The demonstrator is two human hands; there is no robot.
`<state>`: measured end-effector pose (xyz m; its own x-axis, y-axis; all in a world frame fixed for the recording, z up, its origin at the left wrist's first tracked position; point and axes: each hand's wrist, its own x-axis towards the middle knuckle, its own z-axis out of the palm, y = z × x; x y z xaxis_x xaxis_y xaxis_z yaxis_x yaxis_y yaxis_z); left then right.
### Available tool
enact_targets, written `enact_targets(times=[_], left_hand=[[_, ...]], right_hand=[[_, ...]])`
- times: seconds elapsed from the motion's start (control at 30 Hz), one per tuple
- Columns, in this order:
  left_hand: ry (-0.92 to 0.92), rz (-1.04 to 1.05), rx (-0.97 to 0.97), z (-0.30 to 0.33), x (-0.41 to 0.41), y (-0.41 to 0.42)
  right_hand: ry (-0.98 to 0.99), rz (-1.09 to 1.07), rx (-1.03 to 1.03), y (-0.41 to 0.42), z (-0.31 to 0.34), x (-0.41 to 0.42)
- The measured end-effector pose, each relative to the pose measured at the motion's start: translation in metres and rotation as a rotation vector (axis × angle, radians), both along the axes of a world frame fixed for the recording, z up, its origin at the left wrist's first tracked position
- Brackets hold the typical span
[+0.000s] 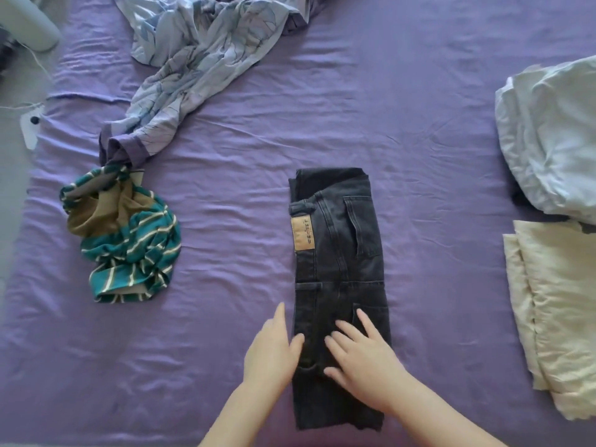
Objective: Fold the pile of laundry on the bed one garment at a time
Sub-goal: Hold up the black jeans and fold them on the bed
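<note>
A home bedroom: purple-sheeted bed [419,124] strewn with laundry [200,59].

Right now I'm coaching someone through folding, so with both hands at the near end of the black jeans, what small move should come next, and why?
Probably fold the near end up toward the waistband. The black jeans already lie as a long narrow strip, the right hand flat on it and the left hand at its left edge, so only the length seems left to halve.
</note>
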<state>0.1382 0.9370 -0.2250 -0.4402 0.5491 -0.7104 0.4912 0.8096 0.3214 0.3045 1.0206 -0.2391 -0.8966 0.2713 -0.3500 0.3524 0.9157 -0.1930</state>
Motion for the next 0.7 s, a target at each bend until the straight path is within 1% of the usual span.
enact_targets(times=[0.1, 0.17, 0.23, 0.33, 0.43, 0.5, 0.53, 0.57, 0.63, 0.7], left_hand=[[-0.101, 0.212, 0.188, -0.008, -0.042, 0.055], [-0.158, 0.346, 0.241, -0.013, -0.069, 0.099], [-0.224, 0.464, 0.272, -0.021, -0.09, 0.141], [-0.354, 0.67, 0.32, -0.033, -0.11, 0.192], [-0.338, 0.745, 0.303, -0.046, -0.12, 0.226], [-0.409, 0.735, 0.307, -0.047, -0.123, 0.238], [-0.452, 0.693, 0.342, -0.046, -0.122, 0.242], [-0.432, 0.604, 0.387, -0.045, -0.122, 0.244], [-0.25, 0.362, 0.445, -0.041, -0.122, 0.243], [-0.036, 0.2, 0.436, -0.041, -0.125, 0.243]], right_hand=[[0.17, -0.1, 0.104, 0.058, 0.007, -0.037], [0.197, -0.18, 0.16, 0.104, 0.013, -0.064], [0.126, -0.221, 0.155, 0.146, 0.013, -0.09], [-0.055, -0.272, 0.135, 0.196, -0.004, -0.112], [-0.116, -0.269, 0.13, 0.216, -0.024, -0.117], [-0.079, -0.232, 0.16, 0.219, -0.028, -0.115], [-0.028, -0.234, 0.182, 0.218, -0.029, -0.114], [0.031, -0.251, 0.197, 0.216, -0.029, -0.111], [0.122, -0.284, 0.214, 0.209, -0.032, -0.104], [0.114, -0.307, 0.21, 0.199, -0.037, -0.098]])
